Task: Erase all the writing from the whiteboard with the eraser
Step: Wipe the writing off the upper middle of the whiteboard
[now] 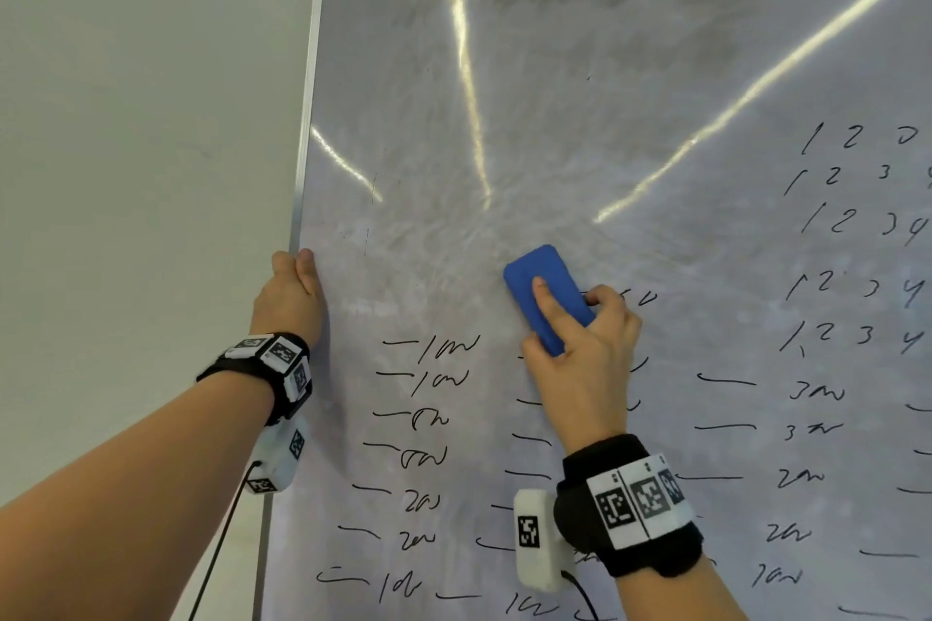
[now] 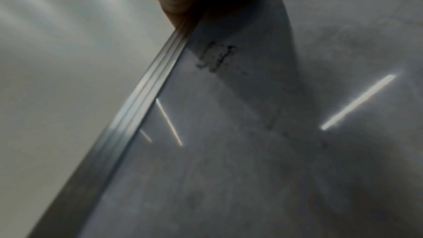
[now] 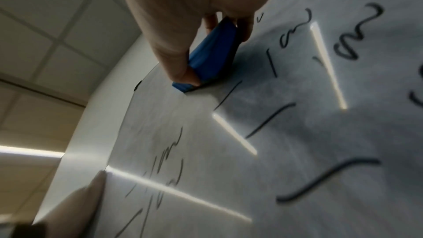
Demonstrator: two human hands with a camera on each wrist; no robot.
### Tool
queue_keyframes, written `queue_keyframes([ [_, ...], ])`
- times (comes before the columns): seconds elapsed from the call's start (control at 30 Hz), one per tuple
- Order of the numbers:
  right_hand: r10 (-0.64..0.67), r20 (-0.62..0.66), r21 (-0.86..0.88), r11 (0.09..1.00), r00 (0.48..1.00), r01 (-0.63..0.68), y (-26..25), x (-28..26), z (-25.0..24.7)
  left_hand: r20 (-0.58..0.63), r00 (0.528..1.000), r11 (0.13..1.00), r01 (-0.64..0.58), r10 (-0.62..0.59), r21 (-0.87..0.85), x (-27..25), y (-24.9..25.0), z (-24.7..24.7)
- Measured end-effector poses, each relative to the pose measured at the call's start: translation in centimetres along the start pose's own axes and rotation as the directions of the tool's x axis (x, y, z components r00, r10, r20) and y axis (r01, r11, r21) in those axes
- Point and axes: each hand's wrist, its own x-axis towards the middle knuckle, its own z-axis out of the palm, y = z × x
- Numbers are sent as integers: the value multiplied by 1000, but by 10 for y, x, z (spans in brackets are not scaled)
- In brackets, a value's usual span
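Lighting: bright, even in the head view — long glare streaks from ceiling strips cross the whiteboard (image 1: 580,91). Wrist views: dimmer, soft, motion-blurred; the frame edge (image 2: 137,100) bows. Shadow falls under the eraser (image 3: 213,53); nearest writing (image 3: 320,178) out of focus.

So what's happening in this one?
A person is wiping a whiteboard. The right hand holds a blue eraser flat against the board, while the left hand grips the frame. The upper area looks wiped; rows of writing remain below and to the right.
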Motion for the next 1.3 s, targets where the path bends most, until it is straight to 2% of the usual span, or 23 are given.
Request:
queue_keyframes([
  [0.1,-119,161,-12,992,980,123,-6,-15,7,-2,1000,1000,-1,1,-8,0,-1,0],
  [0.13,-137,169,-12,990,976,141,-4,-16,6,-4,1000,1000,-2,2,-10,0,-1,0],
  [0.27,-12,-31,2,1000,999,12,5,-6,-3,-3,1000,1000,-7,7,-8,0,-1,0],
  [0.3,-8,-29,-4,1000,1000,8,4,-6,-2,-5,1000,1000,-6,6,-8,-1,-1,0],
  [0.43,-108,124,-9,994,986,110,1,-17,-1,-10,1000,1000,-7,7,-9,-1,-1,1],
  [0.5,-58,42,12,998,997,57,9,-11,-7,-3,1000,1000,-2,2,-13,0,-1,0],
  [0.57,68,-65,73,995,996,-63,14,-3,-10,-1,1000,1000,1,-1,-13,0,-1,0],
  [0.6,92,-72,92,992,993,-86,13,-1,-10,-5,1000,1000,2,-2,-12,0,-2,0],
  [0.7,-26,80,37,999,996,23,2,-11,-2,-10,1000,1000,-1,1,-13,-1,-1,1],
  [0.77,-80,113,25,997,990,78,5,-15,-3,-8,1000,1000,0,0,-10,-1,0,0],
  [0.87,67,-73,81,995,995,-61,17,-5,-9,-10,1000,1000,-1,1,-10,-1,-1,0],
  [0.93,111,-113,100,990,987,-100,15,-4,-7,-14,1000,1000,-8,7,-16,0,-1,0],
  [1.07,-50,116,51,998,992,44,8,-17,-3,-4,1000,1000,2,-2,-11,-1,-1,0],
  [1.1,-47,103,48,998,994,43,12,-15,-7,-2,1000,1000,5,-5,-12,-1,-1,0],
  [1.17,61,-37,68,996,997,-58,25,-8,-16,-6,1000,1000,5,-5,-17,-1,-1,0],
  [1.23,161,-154,99,984,975,-146,30,-4,-20,-13,1000,1000,1,-2,-15,0,-1,1],
  [1.3,140,-100,95,987,985,-131,22,-9,-14,-16,1000,1000,-1,1,-16,0,-1,1],
])
